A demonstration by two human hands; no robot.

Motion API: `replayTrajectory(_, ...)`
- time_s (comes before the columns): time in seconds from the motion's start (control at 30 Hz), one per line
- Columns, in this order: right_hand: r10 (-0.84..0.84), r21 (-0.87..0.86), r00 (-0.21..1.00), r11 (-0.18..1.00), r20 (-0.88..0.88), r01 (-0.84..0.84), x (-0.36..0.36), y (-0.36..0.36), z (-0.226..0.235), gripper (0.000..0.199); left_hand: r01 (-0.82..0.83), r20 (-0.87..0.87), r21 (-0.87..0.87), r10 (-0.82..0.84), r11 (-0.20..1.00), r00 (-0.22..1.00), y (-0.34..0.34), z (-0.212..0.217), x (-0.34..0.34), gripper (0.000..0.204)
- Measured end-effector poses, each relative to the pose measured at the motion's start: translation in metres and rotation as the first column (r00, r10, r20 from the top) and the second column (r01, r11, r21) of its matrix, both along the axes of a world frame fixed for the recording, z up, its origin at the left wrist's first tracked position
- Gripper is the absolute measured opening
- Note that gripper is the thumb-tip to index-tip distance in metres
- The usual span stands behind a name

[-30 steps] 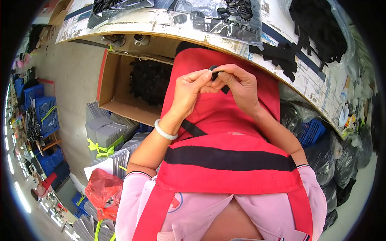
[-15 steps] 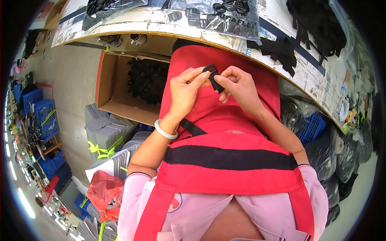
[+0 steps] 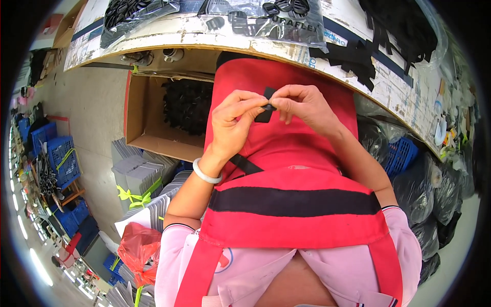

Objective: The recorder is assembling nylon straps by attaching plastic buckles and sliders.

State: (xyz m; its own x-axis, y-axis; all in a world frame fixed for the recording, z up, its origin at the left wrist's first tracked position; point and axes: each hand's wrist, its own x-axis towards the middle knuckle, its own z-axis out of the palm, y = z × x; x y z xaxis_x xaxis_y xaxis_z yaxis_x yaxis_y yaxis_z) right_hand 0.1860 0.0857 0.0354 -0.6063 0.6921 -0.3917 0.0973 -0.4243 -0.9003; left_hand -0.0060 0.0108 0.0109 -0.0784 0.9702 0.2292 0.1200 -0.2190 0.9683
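Above my red-aproned lap, both hands pinch one short piece of black webbing strap [image 3: 264,115]. A small black plastic buckle [image 3: 268,106] seems to sit on it, mostly covered by my fingertips. My left hand [image 3: 236,116], with a white bangle on its wrist, grips the strap and buckle from the left between thumb and forefinger. From the right, my right hand [image 3: 306,106] pinches the same spot, and its other fingers curl loosely below. One strap end sticks up between the hands and the other hangs under the left fingertips.
A worn white table [image 3: 199,38] curves across the top, carrying a clear bag of black buckles [image 3: 271,23] and a pile of black straps [image 3: 353,59]. Left of my lap is an open cardboard box [image 3: 158,146] of black pieces. Grey stacked sheets [image 3: 135,171] and a red plastic bag [image 3: 138,250] lie nearer.
The buckle and strap have turned: the buckle's open frame showed before, and now the flat strap shows below the fingertips. My hands have drawn closer together around it.
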Motion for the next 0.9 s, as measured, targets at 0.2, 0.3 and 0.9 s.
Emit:
replayTrajectory(0.2, 0.099, 0.214, 0.994, 0.971, 0.039, -0.105, 0.002, -0.003, -0.005, 0.016, 0.035, 0.002, -0.057, -0.034, 0.998, 0.999, -0.010, -0.001, 0.002, 0.020)
replayTrajectory(0.3, 0.145, 0.246, 0.988, 0.957, 0.059, -0.155, 0.003, 0.001, -0.002, 0.016, 0.042, -0.007, -0.073, -0.043, 0.996, 0.999, -0.013, -0.003, 0.002, 0.020)
replayTrajectory(0.9, 0.026, -0.043, 0.996, 0.999, 0.088, -0.023, -0.003, -0.026, 0.003, 0.019, -0.057, 0.167, -0.160, 0.083, 0.986, 0.982, -0.017, -0.002, 0.002, 0.019)
